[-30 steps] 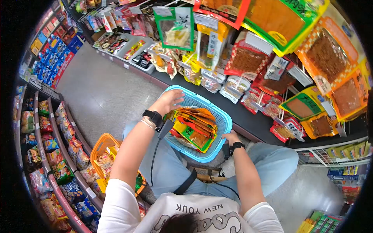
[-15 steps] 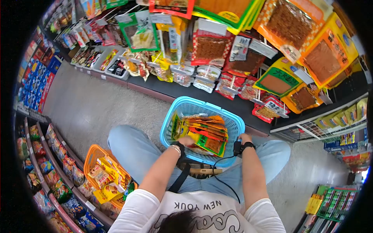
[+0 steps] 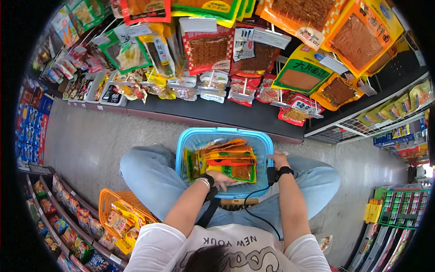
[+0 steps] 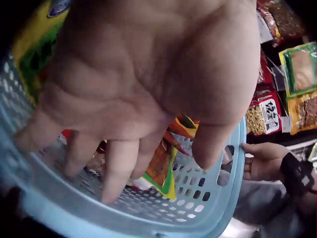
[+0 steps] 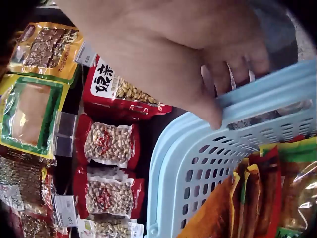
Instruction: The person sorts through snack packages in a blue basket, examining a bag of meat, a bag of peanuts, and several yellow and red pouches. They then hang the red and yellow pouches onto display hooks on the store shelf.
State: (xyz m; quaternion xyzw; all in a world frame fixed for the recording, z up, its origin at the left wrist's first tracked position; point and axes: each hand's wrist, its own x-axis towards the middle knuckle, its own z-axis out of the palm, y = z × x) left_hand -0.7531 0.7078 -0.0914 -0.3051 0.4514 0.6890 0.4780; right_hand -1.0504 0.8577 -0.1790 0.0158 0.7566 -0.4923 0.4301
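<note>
A blue plastic basket [image 3: 270, 144] sits between the person's bent knees. Orange, yellow and green snack packets [image 3: 229, 156] stand and lie inside, several of them in an overlapping row. Over the basket's near side, my left hand [image 3: 220, 177] reaches in, its fingers [image 4: 121, 168] loosely extended downward beside the packets. Nothing shows between those fingers. On the right end of the basket, my right hand [image 3: 279, 159] grips the rim. Its thumb [image 5: 210, 113] hooks over the edge while the other fingers lie on the outer side.
A dark shelf ledge [image 3: 204, 114] runs just beyond the basket, with hanging snack bags [image 3: 208, 50] above it. To the left stands an orange basket [image 3: 103, 204] holding yellow packets, near shelves of bagged snacks [image 3: 74, 199]. Grey floor [image 3: 90, 140] stretches along the left.
My left hand has come from above the basket's far left corner to its near side, down among the packets. The right hand stays on the rim. The head view has swung to the right.
</note>
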